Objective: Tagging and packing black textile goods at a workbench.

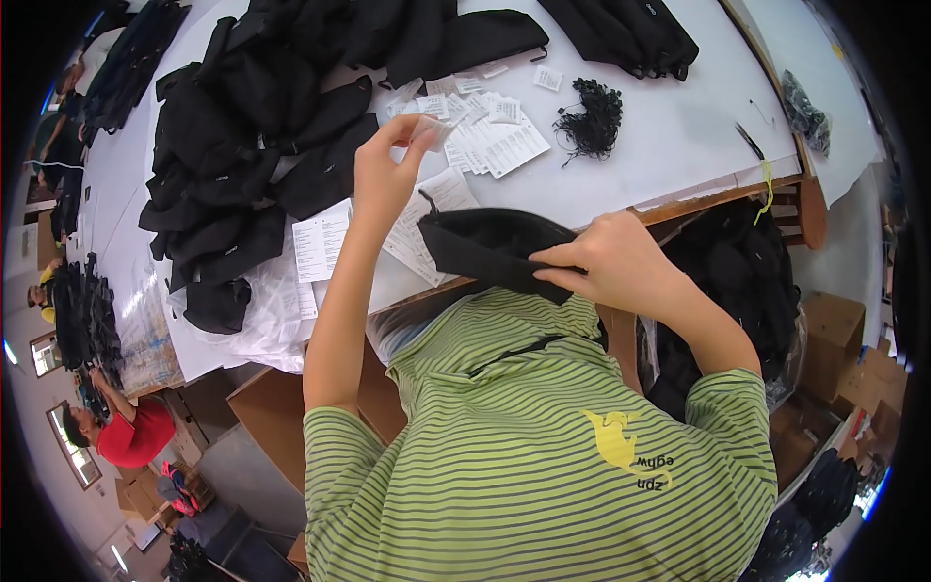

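My left hand (388, 160) reaches over the table with thumb and forefinger pinched on a small, pale, partly see-through label (433, 132). Right beside it lies a heap of small white labels (501, 109) on printed paper sheets (499, 145). Closer to my body, my right hand (616, 264) grips one end of a black fabric pouch (485, 241), its thumb on top and fingers wrapped round the edge. The pouch stretches leftward above the table's front edge, with a small dark tab at its far-left corner.
Black pouches (242, 126) are piled across the left and back. A bundle of black cords (590, 118) lies right of the labels. Snips (749, 142) with a yellow cord rest near the right edge. Clear plastic (267, 330) covers the near left; a co-worker in red (136, 434) stands beyond.
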Available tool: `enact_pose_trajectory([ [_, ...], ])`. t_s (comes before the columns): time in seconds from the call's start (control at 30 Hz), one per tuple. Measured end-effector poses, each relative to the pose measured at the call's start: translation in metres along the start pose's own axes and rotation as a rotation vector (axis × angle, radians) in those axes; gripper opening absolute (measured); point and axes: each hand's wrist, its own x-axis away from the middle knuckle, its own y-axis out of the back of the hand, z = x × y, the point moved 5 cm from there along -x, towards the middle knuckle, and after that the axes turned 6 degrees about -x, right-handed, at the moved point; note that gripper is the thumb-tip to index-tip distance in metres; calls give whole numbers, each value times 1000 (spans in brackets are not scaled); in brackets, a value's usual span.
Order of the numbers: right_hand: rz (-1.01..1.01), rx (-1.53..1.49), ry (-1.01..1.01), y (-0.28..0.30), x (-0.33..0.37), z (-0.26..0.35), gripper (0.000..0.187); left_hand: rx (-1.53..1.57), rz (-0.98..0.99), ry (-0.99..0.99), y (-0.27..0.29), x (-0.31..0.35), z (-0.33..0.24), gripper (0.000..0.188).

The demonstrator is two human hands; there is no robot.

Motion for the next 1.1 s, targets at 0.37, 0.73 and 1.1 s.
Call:
enact_pose_trajectory([
  [0.37,-307,71,51,27,-22,15,19,358,-229,134,33,72,-31,71],
  [0.73,-573,-188,29,-1,-38,33,18,1352,-313,566,-16,108,-30,34],
  [1.1,-681,-966,-329,-37,-30,-6,25,1348,-439,745,-11,103,-26,29],
])
